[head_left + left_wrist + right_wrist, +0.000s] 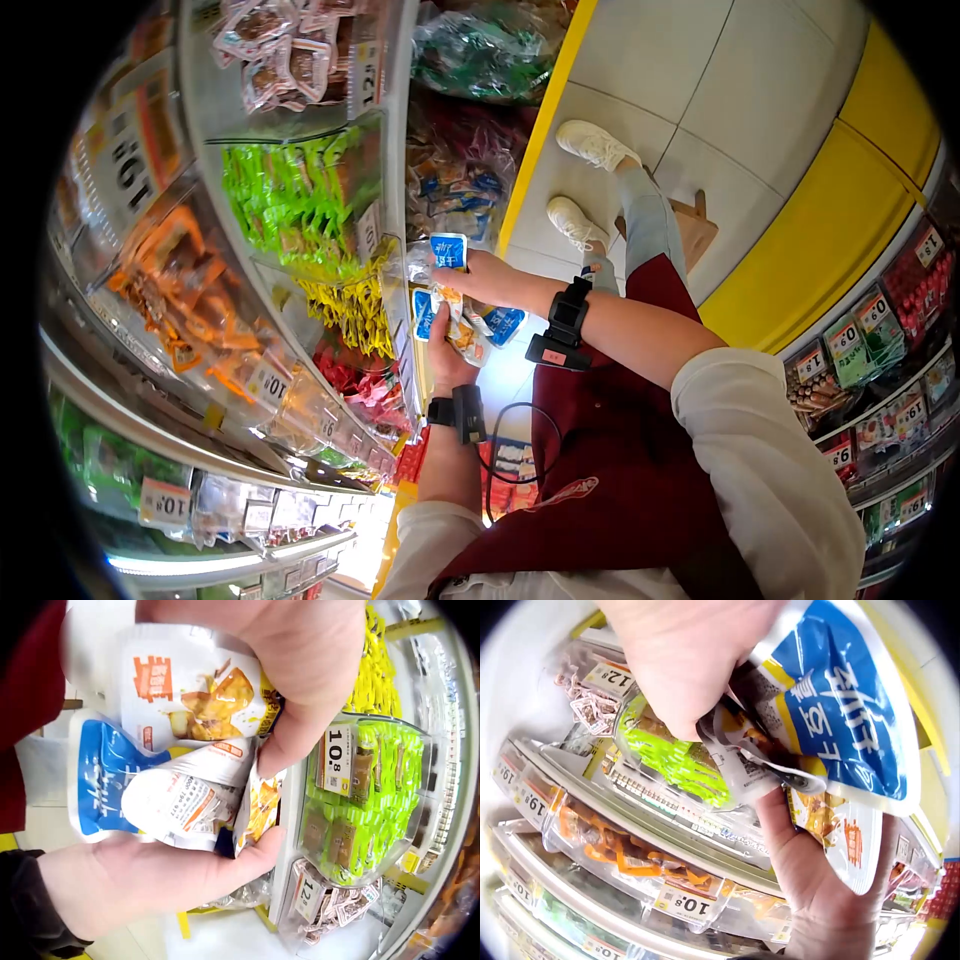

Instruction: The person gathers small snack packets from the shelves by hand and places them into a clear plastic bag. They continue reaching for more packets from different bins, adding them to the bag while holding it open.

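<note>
Both hands hold a bundle of snack packets (187, 750) in front of a shop shelf. My left hand (441, 322) cups the bundle from below, its palm (150, 877) under a blue-and-white packet (94, 780) and a white packet printed in orange (195, 690). My right hand (452, 266) grips the bundle from above, fingers (300, 667) curled over the packets. In the right wrist view the right hand (682, 667) pinches the crumpled tops beside the blue-and-white packet (847, 720), and the left hand (817, 892) is underneath. Each wrist carries a black strapped camera.
Clear shelf bins hold green packets (290, 200), yellow packets (350, 300) and orange packets (190, 300), with price tags (336, 754) on their fronts. More shelves (880, 330) stand to the right. A tiled floor (720, 80) with a yellow band and my white shoes (590, 140) lie ahead.
</note>
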